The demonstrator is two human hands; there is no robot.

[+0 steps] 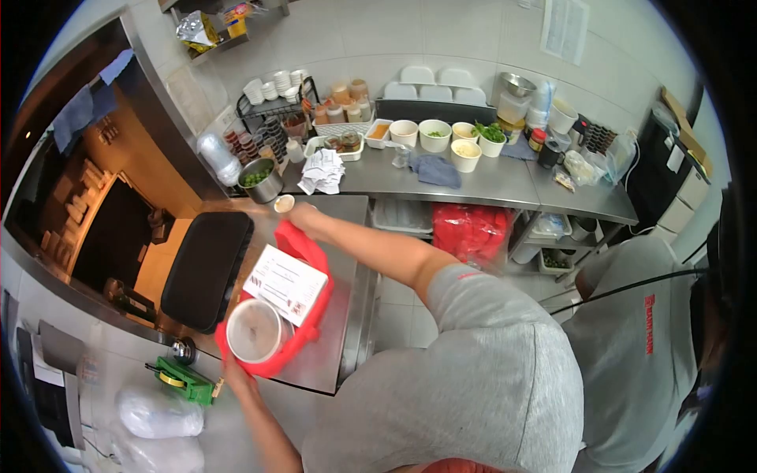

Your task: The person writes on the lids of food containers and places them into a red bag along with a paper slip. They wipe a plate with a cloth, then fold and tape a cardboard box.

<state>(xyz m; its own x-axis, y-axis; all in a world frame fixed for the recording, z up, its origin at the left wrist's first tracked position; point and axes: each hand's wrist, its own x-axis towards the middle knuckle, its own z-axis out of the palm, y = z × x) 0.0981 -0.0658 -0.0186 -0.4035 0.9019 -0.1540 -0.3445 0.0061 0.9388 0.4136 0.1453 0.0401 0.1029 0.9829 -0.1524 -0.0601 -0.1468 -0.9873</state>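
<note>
From the head view, the red bag (314, 322) stands open on the steel counter (339, 303), right of the black tray (206, 272). Inside it sits a round tub (255, 329), with a white slip (289, 282) on its far side. The right hand (305, 221) seems to pinch a small cup (285, 203) beyond the bag; the left hand (236, 377) touches the bag's near edge (fingers hidden, so I can't tell whether it grips). The bag looks soft and floppy, the tub stiff and probably weighty: best supported underneath, kept level. The cup seems light, easily squashed; hold its sides gently.
</note>
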